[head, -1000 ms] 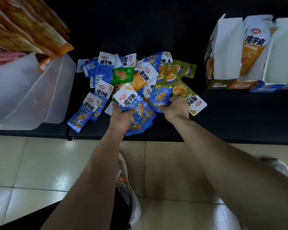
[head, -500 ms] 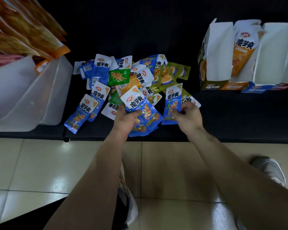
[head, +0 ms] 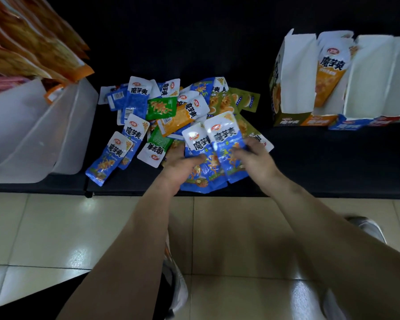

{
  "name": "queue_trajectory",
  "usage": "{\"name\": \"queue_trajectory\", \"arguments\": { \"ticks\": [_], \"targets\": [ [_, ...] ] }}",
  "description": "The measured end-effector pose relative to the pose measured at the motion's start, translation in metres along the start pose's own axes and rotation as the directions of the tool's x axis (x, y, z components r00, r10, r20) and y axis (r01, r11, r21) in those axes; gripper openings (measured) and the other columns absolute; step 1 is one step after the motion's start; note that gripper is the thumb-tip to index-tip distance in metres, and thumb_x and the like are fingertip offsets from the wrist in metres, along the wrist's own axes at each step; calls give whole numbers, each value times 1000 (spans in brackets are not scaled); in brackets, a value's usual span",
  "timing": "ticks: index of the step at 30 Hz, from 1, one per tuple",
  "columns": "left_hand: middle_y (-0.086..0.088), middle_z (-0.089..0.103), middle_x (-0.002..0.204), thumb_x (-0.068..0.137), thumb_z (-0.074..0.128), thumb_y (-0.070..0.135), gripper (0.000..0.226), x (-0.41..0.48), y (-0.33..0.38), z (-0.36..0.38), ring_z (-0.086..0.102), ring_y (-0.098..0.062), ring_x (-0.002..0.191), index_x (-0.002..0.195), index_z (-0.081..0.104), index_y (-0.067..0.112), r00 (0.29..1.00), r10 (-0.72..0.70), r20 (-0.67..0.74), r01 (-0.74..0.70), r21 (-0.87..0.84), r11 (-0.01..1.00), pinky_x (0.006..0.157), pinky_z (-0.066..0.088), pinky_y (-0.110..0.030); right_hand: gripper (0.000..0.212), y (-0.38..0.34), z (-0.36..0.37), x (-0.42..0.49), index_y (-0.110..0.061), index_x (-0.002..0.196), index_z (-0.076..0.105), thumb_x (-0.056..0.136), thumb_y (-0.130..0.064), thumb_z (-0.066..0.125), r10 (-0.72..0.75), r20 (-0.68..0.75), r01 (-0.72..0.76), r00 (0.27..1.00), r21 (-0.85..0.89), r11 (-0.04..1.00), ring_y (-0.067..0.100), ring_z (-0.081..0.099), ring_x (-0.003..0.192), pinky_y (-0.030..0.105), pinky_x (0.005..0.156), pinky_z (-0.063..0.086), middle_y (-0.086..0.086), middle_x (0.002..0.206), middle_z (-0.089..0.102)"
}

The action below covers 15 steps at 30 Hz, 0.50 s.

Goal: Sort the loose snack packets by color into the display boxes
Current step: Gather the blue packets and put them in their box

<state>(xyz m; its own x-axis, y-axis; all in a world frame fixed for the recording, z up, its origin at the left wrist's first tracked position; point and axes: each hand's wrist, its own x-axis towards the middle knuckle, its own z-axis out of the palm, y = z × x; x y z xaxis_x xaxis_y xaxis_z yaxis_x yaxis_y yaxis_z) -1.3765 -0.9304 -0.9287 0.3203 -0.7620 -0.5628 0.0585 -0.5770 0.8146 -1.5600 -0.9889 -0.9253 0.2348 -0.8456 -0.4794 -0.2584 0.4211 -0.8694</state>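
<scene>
left hand (head: 179, 163): forearm comes up from lower left, wrist straight, palm down at the near edge of the shelf; fingers (head: 195, 160) curled shut around a stack of blue packets (head: 202, 174), thumb lying across the top of the stack
right hand (head: 255, 155): forearm comes in from lower right, angled toward the middle; fingers (head: 237, 147) closed on the single blue packet (head: 226, 144), pinching its lower half; packet held upright, white top pointing away from the person
single blue packet: overlaps the right side of the stack, touching it; both sit at the front of the pile, partly over the shelf edge
loose pile (head: 171, 112): blue, green, orange and olive packets heaped on the black shelf (head: 321, 158), between the bin and the boxes; two blue packets (head: 112, 155) lie at the pile's near left
display boxes (head: 333, 88): at right on the shelf, well apart from the hands; white dividers upright; an orange packet (head: 330, 70) stands in one compartment; other compartments' contents cannot be told
white plastic bin (head: 44, 135): left on the shelf, orange bags (head: 32, 42) sticking up above it
floor (head: 56, 227): pale tiles below the shelf; shoe (head: 367, 229) visible at lower right
</scene>
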Motion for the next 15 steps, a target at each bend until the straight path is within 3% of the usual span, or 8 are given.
{"name": "queue_trajectory", "arguments": {
  "ticks": [3,5,7,9,11,15],
  "targets": [
    [-2,75,111,90,71,9,32,-3,2,8,73,-22,100,119,64,19,997,44,70,-42,-30,999,90,58,-48,17,7,8,1,-19,100,59,92,-31,69,-5,60,12,998,-108,994,19,70,89,44,80,61,-3,91,67],
    [-5,74,114,90,70,8,36,-3,2,10,72,-26,102,124,63,16,996,42,78,-35,-92,995,89,58,-49,24,11,8,4,-14,111,59,92,-22,72,0,60,0,998,1,1000,16,72,89,34,70,60,-1,99,71],
    [-9,73,115,90,65,5,39,-4,2,10,71,-31,103,128,62,14,996,-17,93,38,-238,971,84,59,-49,26,12,8,4,-10,117,61,93,-12,70,-9,90,5,996,38,999,12,73,89,29,71,58,0,104,74],
    [-13,73,111,90,58,2,40,-5,3,11,73,-31,93,129,62,11,984,-101,147,149,-373,916,68,60,-42,25,13,7,4,-10,114,67,90,-14,70,-14,100,9,995,49,999,19,73,95,37,82,59,4,104,76],
    [-15,73,107,89,55,-2,42,-6,4,12,73,-32,85,129,61,8,978,-121,170,180,-393,902,62,60,-41,28,14,7,4,-10,109,70,81,-15,70,18,48,-25,999,159,987,27,73,97,45,87,58,7,100,76],
    [-13,73,104,88,65,-3,38,-3,4,11,71,-34,93,124,62,7,995,-80,63,97,-361,928,73,60,-50,31,13,-4,5,-3,108,67,77,-7,69,112,-40,-87,993,393,915,35,72,93,56,87,57,13,96,74]
  ]
}}
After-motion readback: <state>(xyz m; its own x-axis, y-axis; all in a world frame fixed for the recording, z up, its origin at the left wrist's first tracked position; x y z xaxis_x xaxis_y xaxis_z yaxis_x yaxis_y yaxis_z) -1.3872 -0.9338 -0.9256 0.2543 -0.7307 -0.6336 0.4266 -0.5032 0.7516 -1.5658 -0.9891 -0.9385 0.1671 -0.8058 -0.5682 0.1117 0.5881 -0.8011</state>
